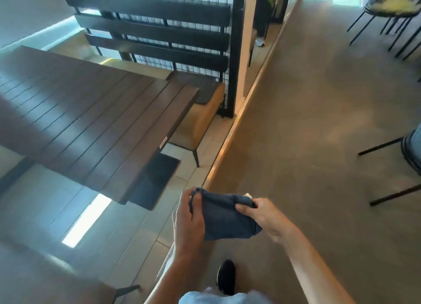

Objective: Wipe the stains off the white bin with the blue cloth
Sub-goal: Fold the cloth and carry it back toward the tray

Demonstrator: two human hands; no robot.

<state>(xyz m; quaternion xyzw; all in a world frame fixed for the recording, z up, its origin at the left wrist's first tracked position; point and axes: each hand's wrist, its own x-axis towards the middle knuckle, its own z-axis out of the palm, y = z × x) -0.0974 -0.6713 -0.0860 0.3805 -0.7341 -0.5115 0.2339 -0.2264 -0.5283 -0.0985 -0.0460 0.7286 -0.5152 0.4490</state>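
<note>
Both hands, left [189, 219] and right [262, 214], pinch the cloth [225, 219] between closed fingers, apparently folding it; no bin shows, so finding it comes next.

left hand [189, 219] and right hand [262, 214] (bare forearms) pinch inward; each grip closed

You hold the dark blue, soft fabric cloth [227, 217] folded into a thick, roughly rectangular bundle, stretched between your two hands in mid-air above the floor. Its upper left corner is bunched and frayed-looking; its lower edge hangs free and slightly curved.
</note>
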